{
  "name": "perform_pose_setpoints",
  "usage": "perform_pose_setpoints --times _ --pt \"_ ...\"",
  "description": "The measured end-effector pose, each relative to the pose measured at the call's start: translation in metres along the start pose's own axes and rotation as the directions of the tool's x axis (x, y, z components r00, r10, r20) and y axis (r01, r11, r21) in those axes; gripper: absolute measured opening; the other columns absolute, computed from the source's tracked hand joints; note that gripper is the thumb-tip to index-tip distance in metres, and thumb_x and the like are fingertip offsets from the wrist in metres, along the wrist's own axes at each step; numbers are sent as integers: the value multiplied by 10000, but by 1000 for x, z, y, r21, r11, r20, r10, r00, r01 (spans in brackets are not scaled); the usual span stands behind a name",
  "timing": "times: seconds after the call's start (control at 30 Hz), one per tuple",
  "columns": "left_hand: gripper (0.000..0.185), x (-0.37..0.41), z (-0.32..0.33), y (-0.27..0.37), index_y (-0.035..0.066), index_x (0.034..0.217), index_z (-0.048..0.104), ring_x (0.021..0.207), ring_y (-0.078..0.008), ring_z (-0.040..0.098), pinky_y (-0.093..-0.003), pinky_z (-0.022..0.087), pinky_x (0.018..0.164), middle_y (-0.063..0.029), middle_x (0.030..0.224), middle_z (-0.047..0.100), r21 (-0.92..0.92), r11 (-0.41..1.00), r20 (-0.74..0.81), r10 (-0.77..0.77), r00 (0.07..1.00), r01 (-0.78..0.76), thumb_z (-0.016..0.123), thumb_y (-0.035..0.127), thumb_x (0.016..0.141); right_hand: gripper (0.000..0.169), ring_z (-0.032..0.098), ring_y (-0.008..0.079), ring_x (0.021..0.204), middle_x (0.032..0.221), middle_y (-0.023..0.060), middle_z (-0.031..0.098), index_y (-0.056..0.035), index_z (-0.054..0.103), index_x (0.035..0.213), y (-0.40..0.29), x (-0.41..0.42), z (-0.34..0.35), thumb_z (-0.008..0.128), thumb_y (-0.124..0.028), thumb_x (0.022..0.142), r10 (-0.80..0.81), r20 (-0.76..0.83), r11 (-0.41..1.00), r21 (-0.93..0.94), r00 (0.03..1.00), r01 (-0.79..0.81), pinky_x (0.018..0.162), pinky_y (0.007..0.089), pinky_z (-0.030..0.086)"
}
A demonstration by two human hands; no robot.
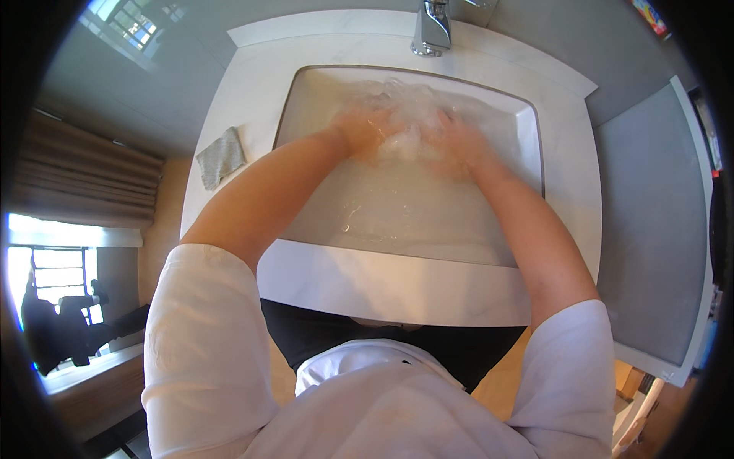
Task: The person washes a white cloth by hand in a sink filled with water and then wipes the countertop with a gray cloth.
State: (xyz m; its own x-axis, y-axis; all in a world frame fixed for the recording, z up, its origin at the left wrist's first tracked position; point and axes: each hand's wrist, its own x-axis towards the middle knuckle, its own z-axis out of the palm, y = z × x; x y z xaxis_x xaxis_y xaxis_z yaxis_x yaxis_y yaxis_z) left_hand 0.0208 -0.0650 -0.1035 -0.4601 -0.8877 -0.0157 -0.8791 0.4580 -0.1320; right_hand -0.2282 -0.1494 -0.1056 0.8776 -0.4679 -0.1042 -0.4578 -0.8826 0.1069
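Note:
Both of my hands are in cloudy water inside a rectangular white sink basin [530, 137]. My left hand [370, 131] lies partly under the churned surface, left of the middle. Facing it from the right, my right hand [450, 137] is also partly submerged. Between them the water is foamy, with a pale, translucent patch [404, 143]; whether this is an object or only bubbles and water, I cannot tell. The fingers of both hands are blurred by the water, so any grip is hidden. A chrome faucet [433, 31] stands behind the basin.
A folded grey cloth [221, 158] lies on the white marble-look countertop [395, 287], left of the basin and beside my left forearm. A grey panel with a light frame [654, 229] stands to the right. A brown curtain [86, 172] and a window are at the far left.

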Motion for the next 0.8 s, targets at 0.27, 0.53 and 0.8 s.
perform_pose_setpoints --times 0.27,0.53,0.8 --pt "676 24 -3 -3 138 1332 527 1227 -389 547 -504 518 908 -189 1361 502 -11 1000 106 25 994 -24 740 450 771 616 634 365 1065 1258 151 548 -210 583 1306 8 27 6 723 -492 777 -48 -62 997 -69 997 43 845 486 545" --pt "340 34 31 -14 75 1155 619 918 -359 699 -449 589 683 -212 1159 617 31 998 -95 65 993 -62 571 242 863 414 698 295 868 1027 99 641 -127 635 1100 13 37 20 706 -321 741 -76 -350 986 115 934 123 709 435 579" --pt "416 30 -6 9 112 1261 590 1137 -340 628 -487 520 911 -153 1330 559 -109 988 6 -109 994 109 599 286 883 329 704 312 876 1016 107 661 -114 645 1106 2 33 17 643 -263 812 44 -234 998 59 971 -31 723 464 579"
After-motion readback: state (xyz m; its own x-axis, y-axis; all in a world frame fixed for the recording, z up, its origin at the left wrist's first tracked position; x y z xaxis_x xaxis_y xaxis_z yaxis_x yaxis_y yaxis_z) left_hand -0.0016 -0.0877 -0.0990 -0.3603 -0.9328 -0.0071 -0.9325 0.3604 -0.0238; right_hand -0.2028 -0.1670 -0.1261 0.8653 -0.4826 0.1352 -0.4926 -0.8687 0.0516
